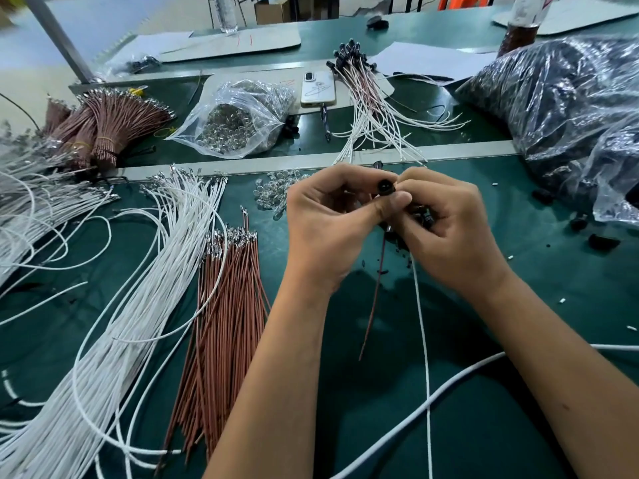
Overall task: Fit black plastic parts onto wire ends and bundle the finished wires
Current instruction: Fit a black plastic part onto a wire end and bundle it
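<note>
Bench (518, 426): green mat, crowded; beyond its far edge the room is only a pale floor, cartons and an orange chair. Take the black plastic part (384, 187) as your landmark. Far right of it, the big clear bag of black parts (570, 108). Left and nearer you, the loose white wires (138, 288) fanned along the mat, and just beside them the brown wires (224, 305), terminals pointing away from you. Behind the part, the finished wires (373, 108) lie spread, black caps at the far end; left of those, a bag of metal terminals (238, 122). Your left hand (332, 223) and right hand (446, 229) meet at the part, both pinching it between thumb and fingertips, so neither is nearer. A brown wire (375, 299) and a white wire (422, 323) hang from the part straight back toward you, long axis running near to far. Judgement: the seating push goes along that axis, away from you into the part; whether either terminal is home is hidden by your fingers. Your right hand seems also to cup spare black parts; can't confirm.
</note>
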`<state>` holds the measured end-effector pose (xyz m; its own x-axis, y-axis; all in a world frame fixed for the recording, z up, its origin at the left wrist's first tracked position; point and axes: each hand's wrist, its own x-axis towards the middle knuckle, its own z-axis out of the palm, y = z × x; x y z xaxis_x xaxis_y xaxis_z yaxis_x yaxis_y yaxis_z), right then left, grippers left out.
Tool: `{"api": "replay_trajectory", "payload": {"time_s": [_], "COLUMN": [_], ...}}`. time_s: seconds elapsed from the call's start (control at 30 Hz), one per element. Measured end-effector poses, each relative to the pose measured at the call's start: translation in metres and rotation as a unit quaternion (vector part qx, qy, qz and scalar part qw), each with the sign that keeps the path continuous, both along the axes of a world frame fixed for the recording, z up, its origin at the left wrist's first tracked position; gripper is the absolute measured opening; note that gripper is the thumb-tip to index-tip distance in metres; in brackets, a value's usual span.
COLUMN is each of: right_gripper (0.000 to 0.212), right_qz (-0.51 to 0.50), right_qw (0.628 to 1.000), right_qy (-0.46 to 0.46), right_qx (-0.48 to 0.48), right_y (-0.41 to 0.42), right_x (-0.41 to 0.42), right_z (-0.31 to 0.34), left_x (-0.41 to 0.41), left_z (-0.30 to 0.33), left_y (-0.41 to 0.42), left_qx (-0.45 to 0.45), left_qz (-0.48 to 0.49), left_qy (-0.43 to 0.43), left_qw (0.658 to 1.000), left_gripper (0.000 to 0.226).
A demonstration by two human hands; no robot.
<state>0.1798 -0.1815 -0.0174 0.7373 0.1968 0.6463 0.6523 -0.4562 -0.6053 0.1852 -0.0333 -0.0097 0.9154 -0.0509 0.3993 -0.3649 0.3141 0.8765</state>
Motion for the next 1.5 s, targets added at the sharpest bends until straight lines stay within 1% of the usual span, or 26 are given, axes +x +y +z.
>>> {"api": "replay_trajectory", "payload": {"time_s": [0.07, 0.13, 0.27, 0.4, 0.67, 1.03, 1.17, 1.3, 1.43, 1.5], "right_gripper": [0.016, 0.015, 0.020, 0.026, 0.028, 0.026, 0.021, 0.022, 0.008, 0.008], "right_qz": [-0.007, -0.020, -0.052, -0.060, -0.053, -0.037, -0.035, -0.027, -0.009, -0.005], "right_qw": [1.000, 0.999, 0.992, 0.987, 0.990, 0.992, 0.996, 0.998, 0.998, 0.998], "right_qy": [-0.008, -0.025, -0.092, -0.123, -0.105, -0.077, -0.065, -0.055, -0.046, -0.039], "right_qx": [0.015, 0.010, -0.065, -0.086, -0.084, -0.088, -0.052, -0.005, 0.038, 0.044], "right_y": [-0.001, -0.003, 0.000, 0.004, 0.005, 0.004, 0.004, 0.006, 0.003, 0.002], "right_x": [-0.001, -0.001, -0.001, -0.001, 0.001, 0.003, 0.000, -0.001, -0.001, -0.001], "right_z": [0.001, 0.001, 0.002, 0.001, -0.004, -0.009, -0.008, -0.004, -0.002, -0.003], "left_x": [0.001, 0.002, 0.000, -0.002, -0.002, -0.001, -0.002, -0.002, -0.002, -0.001], "left_z": [0.000, -0.001, 0.000, 0.001, 0.001, 0.000, 0.002, 0.004, 0.005, 0.004], "left_y": [0.002, 0.004, 0.003, 0.001, -0.001, 0.001, 0.001, 0.001, 0.001, 0.003], "left_qx": [-0.015, -0.023, -0.044, -0.068, -0.074, -0.052, -0.029, -0.026, -0.012, 0.002], "left_qz": [0.000, -0.004, -0.016, -0.016, -0.004, 0.006, -0.008, -0.020, -0.029, -0.032], "left_qy": [0.009, 0.013, 0.022, 0.020, 0.009, 0.007, -0.005, -0.018, -0.028, -0.029], "left_qw": [1.000, 1.000, 0.999, 0.997, 0.997, 0.999, 1.000, 0.999, 0.999, 0.999], "left_gripper": [0.023, 0.025, 0.025, 0.026, 0.028, 0.027, 0.030, 0.031, 0.033, 0.034]}}
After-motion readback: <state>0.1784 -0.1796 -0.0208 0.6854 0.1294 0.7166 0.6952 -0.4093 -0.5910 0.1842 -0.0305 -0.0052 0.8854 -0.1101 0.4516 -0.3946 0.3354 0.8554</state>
